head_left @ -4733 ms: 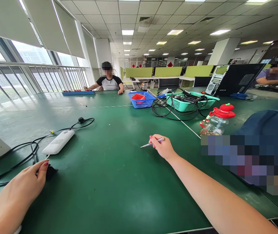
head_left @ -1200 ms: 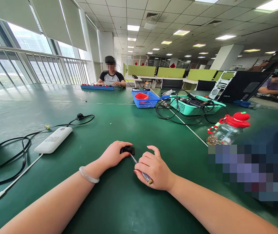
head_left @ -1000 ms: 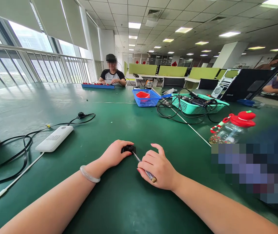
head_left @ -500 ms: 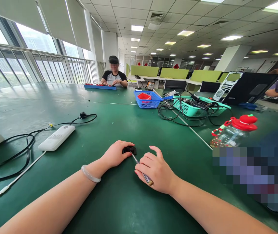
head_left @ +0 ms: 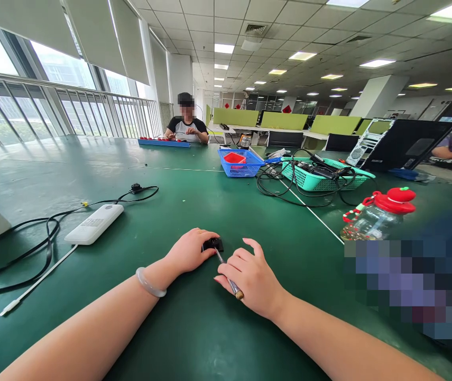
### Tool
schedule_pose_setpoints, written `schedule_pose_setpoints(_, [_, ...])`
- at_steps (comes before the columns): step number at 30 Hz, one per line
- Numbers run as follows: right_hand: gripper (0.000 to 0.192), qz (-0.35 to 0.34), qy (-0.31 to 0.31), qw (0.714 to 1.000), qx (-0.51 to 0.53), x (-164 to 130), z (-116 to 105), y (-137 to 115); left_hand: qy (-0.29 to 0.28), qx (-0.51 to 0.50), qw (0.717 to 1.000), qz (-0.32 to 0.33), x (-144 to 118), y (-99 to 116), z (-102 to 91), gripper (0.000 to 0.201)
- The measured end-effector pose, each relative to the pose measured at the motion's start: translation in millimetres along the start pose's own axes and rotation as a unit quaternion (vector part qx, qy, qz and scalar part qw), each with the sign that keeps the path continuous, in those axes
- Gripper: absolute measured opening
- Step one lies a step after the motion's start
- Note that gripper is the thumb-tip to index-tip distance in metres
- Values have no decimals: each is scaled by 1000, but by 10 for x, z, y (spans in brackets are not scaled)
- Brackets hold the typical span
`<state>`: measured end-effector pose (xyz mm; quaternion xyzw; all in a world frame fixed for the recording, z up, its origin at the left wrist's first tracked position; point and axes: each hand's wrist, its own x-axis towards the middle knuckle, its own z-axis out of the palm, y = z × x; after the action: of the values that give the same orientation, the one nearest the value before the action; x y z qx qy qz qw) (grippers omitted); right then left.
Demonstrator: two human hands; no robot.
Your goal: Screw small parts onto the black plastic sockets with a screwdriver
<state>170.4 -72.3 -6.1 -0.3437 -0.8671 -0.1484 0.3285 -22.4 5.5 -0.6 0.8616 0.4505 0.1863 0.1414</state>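
Observation:
On the green tabletop [head_left: 194,323] in front of me, my left hand [head_left: 189,251] pinches a small black part [head_left: 218,245] between thumb and fingers. Those fingers cover much of the part, so its exact kind is unclear. My right hand [head_left: 253,275] grips a slim screwdriver [head_left: 235,289] with a metal shaft and a brownish handle end. The shaft slants up and left, its tip at the black part beside my left thumb. The index finger of my right hand is raised off the tool.
At left lie a white power bank [head_left: 95,224] and black cables [head_left: 51,233]. Farther off are a blue basket [head_left: 240,168] and a teal basket [head_left: 308,180] heaped with cables. A red-lidded bottle [head_left: 380,217] stands at right. Across the table sits a person [head_left: 186,127] by a blue tray [head_left: 164,143].
The screwdriver's handle end has shifted slightly up and left, and my right-hand fingers have moved a little with it. My left hand keeps its hold on the black part.

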Motion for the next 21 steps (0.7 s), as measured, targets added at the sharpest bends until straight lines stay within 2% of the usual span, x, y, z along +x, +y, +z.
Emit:
schedule_pose_setpoints(5, [9,5,-1,999,39,-31,-51,31,-1,-9,1000,-11,-11,-5,-11,37])
schedule_pose_setpoints(12, [9,26,6,997,68,-11,-95,57,-2,-14,1000,3,-26,-11,-21,37])
schedule_pose_setpoints(16, [13,38,28,997,61,-3,-100,117,-1,-13,1000,4,-10,-22,-25,37])
schedule_pose_setpoints(21, [15,19,14,999,31,-9,-88,81,2,-8,1000,-4,0,-34,-18,38])
